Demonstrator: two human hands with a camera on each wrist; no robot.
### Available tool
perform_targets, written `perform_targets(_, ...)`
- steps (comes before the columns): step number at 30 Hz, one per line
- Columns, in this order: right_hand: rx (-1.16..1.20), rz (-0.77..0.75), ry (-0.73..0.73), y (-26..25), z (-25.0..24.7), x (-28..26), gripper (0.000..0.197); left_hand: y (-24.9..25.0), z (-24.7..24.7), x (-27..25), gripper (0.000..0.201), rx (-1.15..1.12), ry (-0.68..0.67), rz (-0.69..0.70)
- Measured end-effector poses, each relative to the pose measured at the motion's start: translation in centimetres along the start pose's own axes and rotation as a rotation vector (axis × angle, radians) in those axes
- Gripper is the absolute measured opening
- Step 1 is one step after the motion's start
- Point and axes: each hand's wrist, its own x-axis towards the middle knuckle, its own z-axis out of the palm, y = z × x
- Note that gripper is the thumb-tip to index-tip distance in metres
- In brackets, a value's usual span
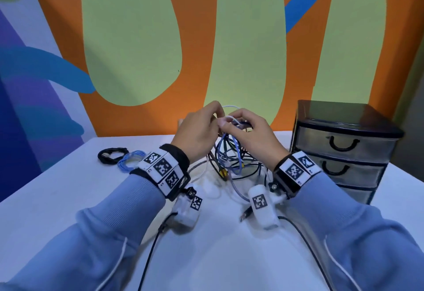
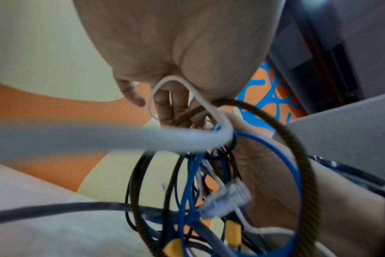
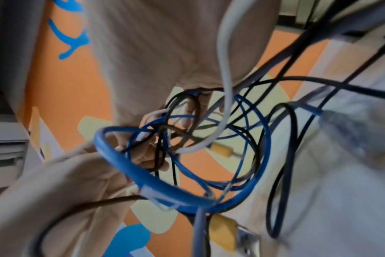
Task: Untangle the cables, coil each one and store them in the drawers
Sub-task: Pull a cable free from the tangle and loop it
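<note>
Your left hand [image 1: 197, 133] and right hand [image 1: 252, 134] both pinch the tangled bundle of blue, black and white cables [image 1: 231, 153], lifted just left of the black three-drawer plastic cabinet [image 1: 344, 148].

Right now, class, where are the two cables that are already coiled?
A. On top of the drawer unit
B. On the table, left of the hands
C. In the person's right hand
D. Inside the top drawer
B: the black coil and blue coil lie side by side on the table, left of the left hand; the drawers are shut.
</note>
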Motion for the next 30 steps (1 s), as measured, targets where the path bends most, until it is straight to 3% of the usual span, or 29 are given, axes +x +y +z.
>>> perform_targets(3,-0.041,0.015,0.027,0.3,-0.6,-0.4,0.004,-0.3,0.0,1.0,0.008,-0.091,0.103,0.047)
perform_targets(6,-0.102,0.006,0.053,0.5,-0.9,-0.9,0.004,-0.4,0.2,2.1,0.01,-0.131,0.229,0.063)
perform_targets(11,-0.172,0.114,0.054,1.2,-0.8,-0.7,0.009,-0.6,0.4,2.1,0.011,-0.412,0.446,-0.066)
perform_targets(16,-0.145,0.191,0.065,1.6,-1.0,-0.6,0.02,-2.1,-2.2,2.1,0.015,-0.677,0.797,-0.253)
perform_targets(21,-0.148,0.225,0.138,1.9,-0.6,-0.1,0.03,-3.9,-3.5,2.0,0.015,-0.757,0.908,-0.336)
perform_targets(23,-0.23,0.218,0.179,1.6,-0.7,-0.2,0.03,-3.7,-3.9,1.9,0.015,-0.721,0.927,-0.332)
perform_targets(25,-0.335,0.184,0.198,1.2,-0.8,-0.7,0.043,-3.3,-4.1,1.7,0.015,-0.728,0.883,-0.366)
perform_targets(28,-0.299,0.026,0.167,0.9,-0.9,-1.1,0.058,-2.5,-3.6,1.4,0.015,-0.78,0.594,-0.405)
perform_targets(30,-0.151,0.037,0.138,0.7,-1.1,-1.4,0.052,-1.9,-3.2,1.0,0.027,-0.846,0.438,-0.401)
